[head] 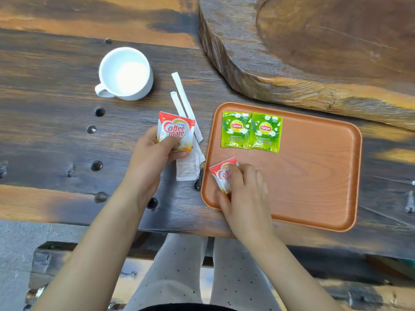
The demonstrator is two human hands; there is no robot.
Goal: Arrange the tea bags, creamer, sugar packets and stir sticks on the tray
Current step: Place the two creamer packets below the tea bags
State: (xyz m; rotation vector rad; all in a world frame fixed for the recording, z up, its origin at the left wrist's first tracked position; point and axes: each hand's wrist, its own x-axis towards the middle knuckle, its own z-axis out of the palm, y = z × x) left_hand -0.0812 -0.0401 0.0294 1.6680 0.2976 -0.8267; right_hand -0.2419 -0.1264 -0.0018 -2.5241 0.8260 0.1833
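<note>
An orange-brown tray (314, 176) lies on the dark wooden table. Two green Lipton tea bags (235, 130) (266, 132) sit side by side in its far left corner. My right hand (243, 191) grips a red and white creamer packet (221, 175) at the tray's near left corner. My left hand (155, 153) holds a second creamer packet (175, 130) above the table, left of the tray. Two white paper-wrapped stir sticks (183, 102) lie on the table beyond that packet. A white sugar packet (187, 167) lies partly under my left hand.
A white mug (124, 74) stands on the table at the far left. A thick raised wooden slab (314, 52) fills the far right, just behind the tray. The table's front edge runs below my wrists, with my legs beneath it.
</note>
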